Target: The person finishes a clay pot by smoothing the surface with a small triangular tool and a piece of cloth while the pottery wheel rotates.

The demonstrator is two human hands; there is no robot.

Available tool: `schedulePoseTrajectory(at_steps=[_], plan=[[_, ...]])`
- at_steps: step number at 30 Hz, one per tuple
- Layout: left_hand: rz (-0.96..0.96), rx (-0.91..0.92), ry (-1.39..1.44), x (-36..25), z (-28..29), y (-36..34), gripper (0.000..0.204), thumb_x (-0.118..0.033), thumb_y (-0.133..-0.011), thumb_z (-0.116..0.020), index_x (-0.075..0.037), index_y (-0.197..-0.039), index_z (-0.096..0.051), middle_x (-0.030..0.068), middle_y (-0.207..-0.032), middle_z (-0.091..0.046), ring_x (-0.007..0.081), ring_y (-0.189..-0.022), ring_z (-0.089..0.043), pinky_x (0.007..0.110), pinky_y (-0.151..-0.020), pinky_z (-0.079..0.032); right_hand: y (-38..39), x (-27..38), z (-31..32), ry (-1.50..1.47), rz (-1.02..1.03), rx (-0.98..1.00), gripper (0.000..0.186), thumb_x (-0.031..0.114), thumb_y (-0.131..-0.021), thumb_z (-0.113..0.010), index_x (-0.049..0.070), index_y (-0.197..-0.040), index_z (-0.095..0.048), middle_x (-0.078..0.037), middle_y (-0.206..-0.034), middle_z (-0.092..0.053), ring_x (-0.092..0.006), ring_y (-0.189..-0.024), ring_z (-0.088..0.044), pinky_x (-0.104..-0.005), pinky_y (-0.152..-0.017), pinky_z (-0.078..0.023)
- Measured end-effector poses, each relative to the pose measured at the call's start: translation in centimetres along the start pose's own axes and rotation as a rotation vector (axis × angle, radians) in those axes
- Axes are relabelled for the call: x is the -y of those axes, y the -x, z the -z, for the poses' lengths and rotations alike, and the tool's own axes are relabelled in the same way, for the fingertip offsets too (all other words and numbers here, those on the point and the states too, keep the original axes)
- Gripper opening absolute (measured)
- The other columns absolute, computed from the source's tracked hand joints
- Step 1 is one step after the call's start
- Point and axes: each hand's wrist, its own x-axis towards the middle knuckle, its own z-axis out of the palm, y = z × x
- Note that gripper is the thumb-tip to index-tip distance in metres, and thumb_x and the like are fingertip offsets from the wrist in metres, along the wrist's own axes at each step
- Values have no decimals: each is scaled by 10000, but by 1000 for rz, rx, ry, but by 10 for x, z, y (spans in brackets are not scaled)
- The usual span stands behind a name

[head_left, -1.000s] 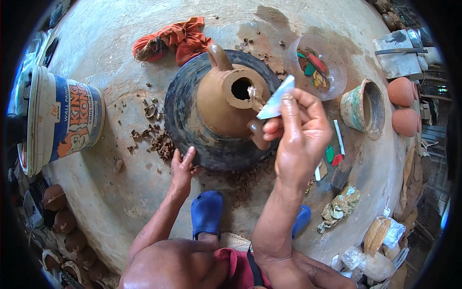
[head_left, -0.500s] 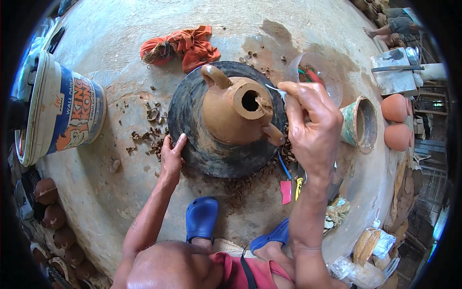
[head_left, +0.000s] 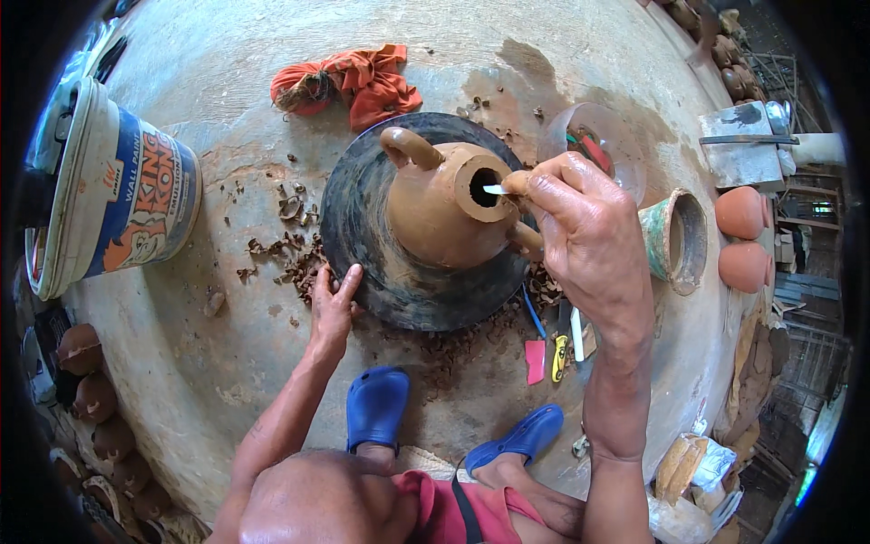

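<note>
A brown clay jug [head_left: 435,222] with two loop handles stands on a dark, round turning wheel [head_left: 376,295], its rim and dark opening tilted into view. My right hand [head_left: 589,227] pinches a small, thin, pale blade [head_left: 495,189], whose tip reaches over the opening; the rest of it is hidden in my fingers. Behind that hand the right-hand handle [head_left: 526,240] is partly covered. My left hand [head_left: 333,304] rests at the wheel's near-left edge, thumb and fingers apart, holding nothing.
Clay shavings [head_left: 294,258] litter the floor around the wheel. A paint bucket [head_left: 149,199] stands left, a red cloth [head_left: 367,82] lies beyond. At right are a clear tub [head_left: 625,136], a green-brown pot [head_left: 666,236], a yellow cutter [head_left: 559,358] and red clay pots [head_left: 741,213].
My right hand has moved the blade from beside the jug's rim to over its opening. My left hand has shifted slightly at the wheel's edge. The jug's handles point slightly differently.
</note>
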Motion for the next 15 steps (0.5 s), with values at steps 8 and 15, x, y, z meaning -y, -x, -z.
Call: schedulePoseTrajectory(at_steps=[8,15], plan=[[75,50,47,12,1,17,559,-376,-1042,-753,-74,-1444,-509,66,-1240,-731,181,-1083,-701,358,-763,-586,32,-13,50,-299,-137,494,161,4,-885,-763,48,-1033,-806,-135,-842,-716,-291,-787,-717,-399,-726,-552],[140,93,30,9,0,22,557,-347,-1015,-787,-87,-1430,-522,60,-1256,-727,193,-1105,-699,374,-788,-577,149,-66,53,-596,-913,45,245,-21,-891,-746,28,-1116,-829,-117,-1021,-812,-133,-865,-713,-288,-794,-559]])
